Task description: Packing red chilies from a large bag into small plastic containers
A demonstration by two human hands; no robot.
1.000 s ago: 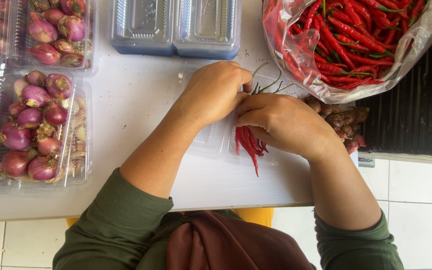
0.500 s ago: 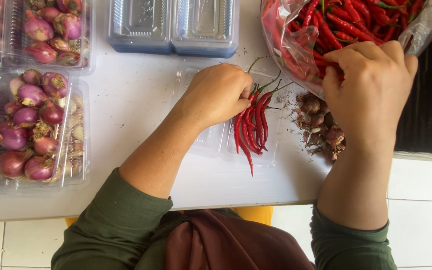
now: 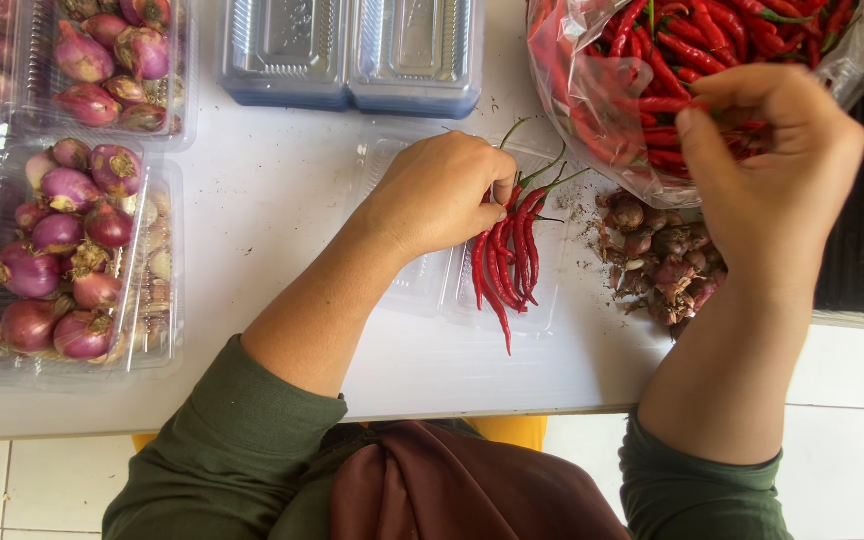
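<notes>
Left grip (image 3: 442, 195) on five chillies (image 3: 507, 255) (red)

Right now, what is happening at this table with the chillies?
A person sorts red chillies on a white table. The left hand holds a small bunch of chillies by the stems, above a clear open plastic container. The right hand reaches into a plastic bag of chillies and its fingers close around some there. Packed trays of shallots lie to the left, stacked empty containers sit at the top, and a heap of small shallots lies beside the bag.
</notes>
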